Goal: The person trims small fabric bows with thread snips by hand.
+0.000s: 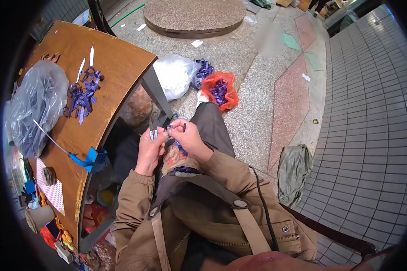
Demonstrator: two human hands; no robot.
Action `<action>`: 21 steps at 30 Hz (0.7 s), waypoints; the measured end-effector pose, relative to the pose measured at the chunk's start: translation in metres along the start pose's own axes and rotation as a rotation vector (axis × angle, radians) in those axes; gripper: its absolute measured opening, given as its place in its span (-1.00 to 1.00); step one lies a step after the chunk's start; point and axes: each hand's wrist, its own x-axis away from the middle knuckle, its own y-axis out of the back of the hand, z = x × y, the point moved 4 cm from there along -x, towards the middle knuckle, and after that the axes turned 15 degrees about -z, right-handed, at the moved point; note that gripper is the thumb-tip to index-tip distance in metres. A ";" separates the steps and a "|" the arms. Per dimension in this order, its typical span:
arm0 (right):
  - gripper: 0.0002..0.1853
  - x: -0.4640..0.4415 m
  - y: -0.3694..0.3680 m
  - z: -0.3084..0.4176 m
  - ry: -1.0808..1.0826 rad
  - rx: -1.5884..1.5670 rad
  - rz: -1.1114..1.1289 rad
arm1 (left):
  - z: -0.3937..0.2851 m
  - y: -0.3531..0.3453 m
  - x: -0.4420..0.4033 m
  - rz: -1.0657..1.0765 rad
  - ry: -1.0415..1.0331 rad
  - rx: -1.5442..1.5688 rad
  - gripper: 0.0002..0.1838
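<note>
Purple patterned ribbon (181,147) hangs pinched in the right hand (188,139) above the lap (215,133), while the left hand (150,148) clasps pointed snips (153,134) beside it — a slip of either grip, judged likeliest from crowded fingertips (164,134), could nick a finger or the ribbon.

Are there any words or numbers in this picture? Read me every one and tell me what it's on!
None can be read.
Tan cloth on the lap: red marks, too blurred to tell whether they're letters or a picture.
Yellow-and-black scrap on the floor: too small to tell if it has writing.
Small blue-and-white tool: too small to make out any marks.
</note>
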 end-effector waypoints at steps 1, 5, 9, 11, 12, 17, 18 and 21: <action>-0.93 0.000 0.000 0.002 0.116 0.150 -0.049 | -0.001 0.000 0.001 -0.035 -0.047 -0.047 -0.92; -0.92 0.004 0.000 0.003 0.288 0.356 -0.109 | -0.019 -0.005 0.013 -0.134 -0.397 -0.292 -0.87; -0.90 0.008 -0.003 -0.006 0.305 0.371 -0.079 | -0.031 -0.002 0.026 -0.242 -0.734 -0.527 -0.82; -0.90 0.007 -0.003 -0.009 0.246 0.296 -0.029 | -0.033 -0.001 0.026 -0.310 -0.827 -0.569 -0.79; -0.89 0.007 -0.003 -0.011 0.217 0.260 -0.004 | -0.034 -0.001 0.026 -0.344 -0.873 -0.589 -0.77; -0.89 0.008 0.001 -0.009 -0.033 0.166 0.156 | -0.021 0.006 0.022 -0.401 -0.824 -0.558 -0.67; -0.89 0.007 0.001 -0.008 -0.032 0.168 0.158 | -0.021 0.006 0.023 -0.405 -0.824 -0.557 -0.67; -0.90 0.006 0.002 -0.008 -0.168 -0.011 0.133 | -0.023 0.004 0.026 -0.351 -0.843 -0.617 -0.67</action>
